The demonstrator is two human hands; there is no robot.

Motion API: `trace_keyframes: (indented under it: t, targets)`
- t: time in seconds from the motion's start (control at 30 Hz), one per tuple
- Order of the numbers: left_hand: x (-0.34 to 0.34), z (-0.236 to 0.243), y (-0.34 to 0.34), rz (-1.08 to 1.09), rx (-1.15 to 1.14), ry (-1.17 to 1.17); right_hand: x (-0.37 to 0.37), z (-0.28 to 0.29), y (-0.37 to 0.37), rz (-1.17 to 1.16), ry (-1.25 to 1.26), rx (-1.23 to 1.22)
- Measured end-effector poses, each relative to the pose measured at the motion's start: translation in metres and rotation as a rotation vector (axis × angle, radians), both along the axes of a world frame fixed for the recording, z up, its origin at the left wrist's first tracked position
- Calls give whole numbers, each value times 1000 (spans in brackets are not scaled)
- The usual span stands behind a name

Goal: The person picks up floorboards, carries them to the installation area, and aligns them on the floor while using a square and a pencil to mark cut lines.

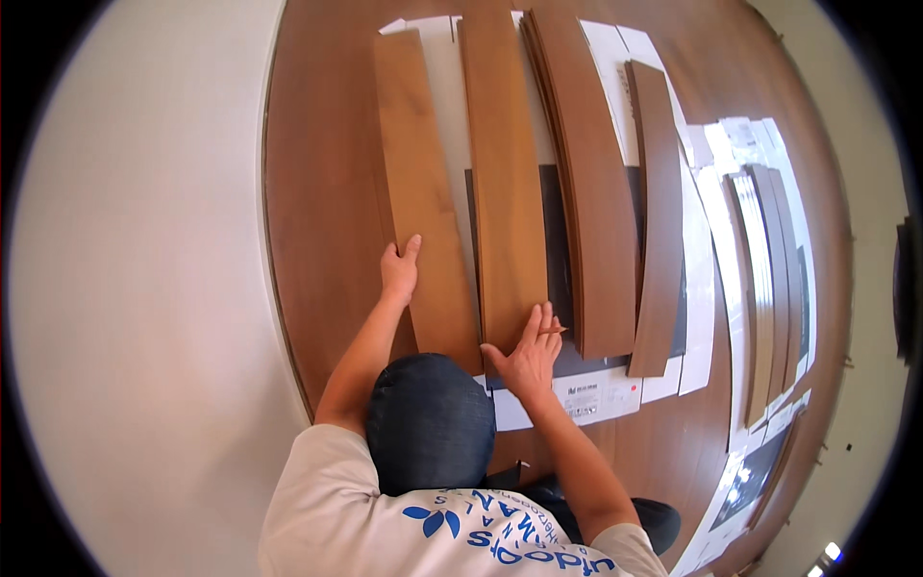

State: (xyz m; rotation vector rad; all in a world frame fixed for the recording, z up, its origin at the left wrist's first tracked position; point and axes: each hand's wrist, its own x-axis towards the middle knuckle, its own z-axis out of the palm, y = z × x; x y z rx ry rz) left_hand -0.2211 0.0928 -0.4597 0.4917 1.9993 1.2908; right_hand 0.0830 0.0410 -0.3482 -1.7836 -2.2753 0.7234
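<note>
My left hand (402,271) grips the left edge of a golden-brown plank (418,163), thumb on top. My right hand (527,351) lies with fingers spread at the lower end of the neighbouring golden plank (505,173), with a small pencil-like stick (556,329) held between its fingers. To their right lie a stack of redder-brown planks (591,192) and a narrower brown plank (656,221). The planks rest on white and dark cardboard sheets (615,394).
A wooden floor (317,173) surrounds the sheets. A pale wall (144,250) runs along the left. Further planks (760,288) lie on sheeting at the right, near another pale wall (875,413). My bent dark-clad knee (428,423) is below my hands.
</note>
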Motion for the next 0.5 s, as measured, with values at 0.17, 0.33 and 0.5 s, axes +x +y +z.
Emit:
trace_keyframes:
  t: [0.17,0.33,0.5]
  targets:
    - [13,-15,3,-14,-70,-87,-21,13,9,-9,-229,-164]
    - [-3,-21,17,-65,-22,-16,-22,4,5,-13,-260,-98]
    - [-36,-14,22,-219,-212,198,-32,5,3,-39,-240,-128]
